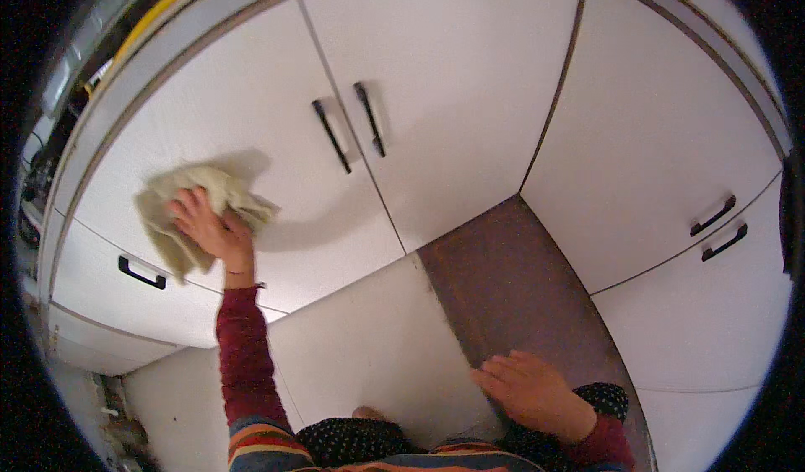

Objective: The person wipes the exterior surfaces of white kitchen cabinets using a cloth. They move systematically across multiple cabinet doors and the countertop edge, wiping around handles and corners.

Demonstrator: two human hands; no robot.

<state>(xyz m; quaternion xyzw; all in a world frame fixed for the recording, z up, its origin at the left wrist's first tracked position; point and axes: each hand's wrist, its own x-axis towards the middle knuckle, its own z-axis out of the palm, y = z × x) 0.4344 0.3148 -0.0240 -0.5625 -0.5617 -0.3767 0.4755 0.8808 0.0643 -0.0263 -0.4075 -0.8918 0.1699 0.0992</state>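
My left hand [210, 227] presses a pale yellow-green cloth [195, 186] flat against a white cabinet door [245, 88], fingers spread over it. The cloth lies crumpled, its lower edge hanging toward the door's bottom seam. Two black bar handles, the left one [331, 136] and the right one [370, 120], stand on either side of the gap between this door and a second white door [453, 76]. My right hand [534, 390] holds nothing visible; it hovers low at the right, over my lap, with its back toward me and fingers close together.
White cabinet fronts [666, 107] with black handles [714, 215] run along the right. A black handle [142, 273] marks another front at the left. Below are pale floor tiles [358, 333] and a brown floor strip [503, 271]. Blurred items [38, 176] line the counter's far left.
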